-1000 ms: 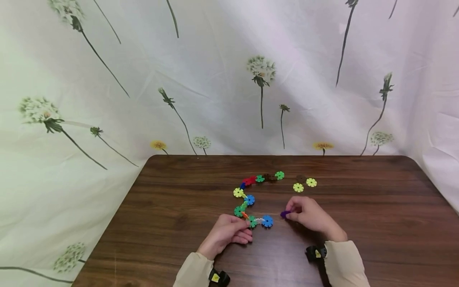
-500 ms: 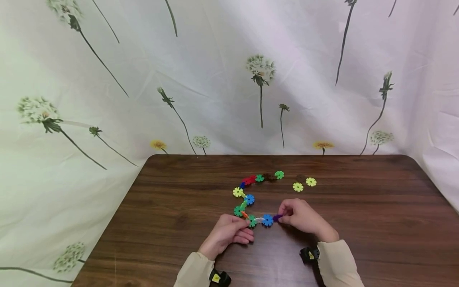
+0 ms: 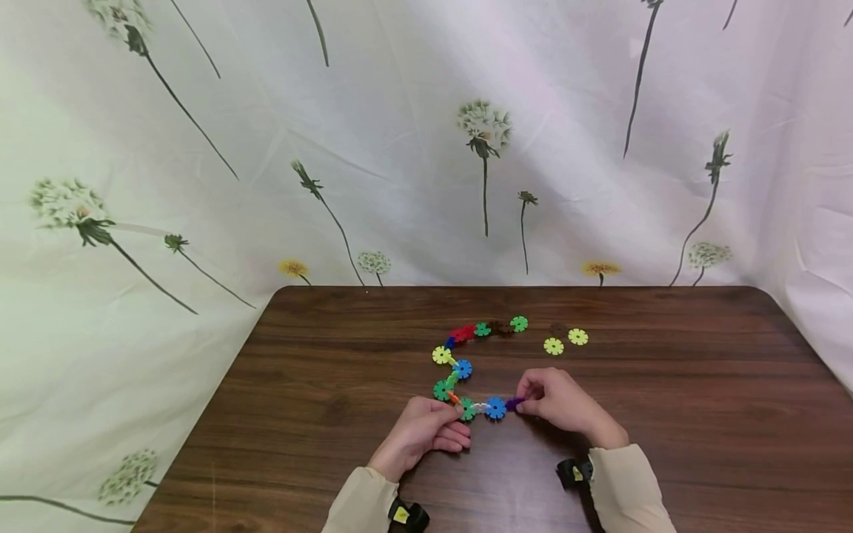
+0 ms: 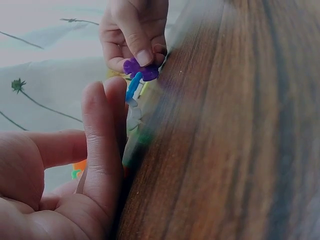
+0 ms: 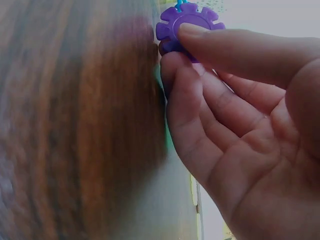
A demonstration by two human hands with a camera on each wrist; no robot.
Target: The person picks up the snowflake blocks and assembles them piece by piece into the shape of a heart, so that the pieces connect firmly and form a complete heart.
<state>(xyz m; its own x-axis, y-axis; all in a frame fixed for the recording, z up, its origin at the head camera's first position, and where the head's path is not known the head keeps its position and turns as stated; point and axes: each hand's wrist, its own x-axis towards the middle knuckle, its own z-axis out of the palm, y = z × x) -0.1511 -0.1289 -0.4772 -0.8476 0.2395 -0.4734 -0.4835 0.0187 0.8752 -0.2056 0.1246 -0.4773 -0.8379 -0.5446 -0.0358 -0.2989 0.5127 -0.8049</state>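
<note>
A chain of notched plastic discs curves over the table. At its near end my right hand (image 3: 558, 400) pinches a purple disc (image 5: 192, 20) between thumb and fingers, upright and touching the edge of the blue disc (image 3: 495, 408). The left wrist view shows the purple disc meeting the blue one; whether their slots are fully locked I cannot tell. My left hand (image 3: 424, 433) pinches the green disc (image 3: 467, 409), two links to the left, with a white disc (image 3: 480, 408) between. An orange disc (image 3: 454, 398) adjoins that green one, partly behind the fingertips.
Beyond the hands the chain continues through green, blue (image 3: 463, 369), yellow (image 3: 441, 355) and red (image 3: 463, 333) discs to a light green end disc (image 3: 519, 323). Two loose yellow discs (image 3: 554, 346) and a brown disc (image 3: 558, 329) lie at the back right of the wooden table (image 3: 300, 370).
My right hand has moved left, bringing the purple disc from a gap away up against the blue disc. The left hand has kept its hold on the green disc.
</note>
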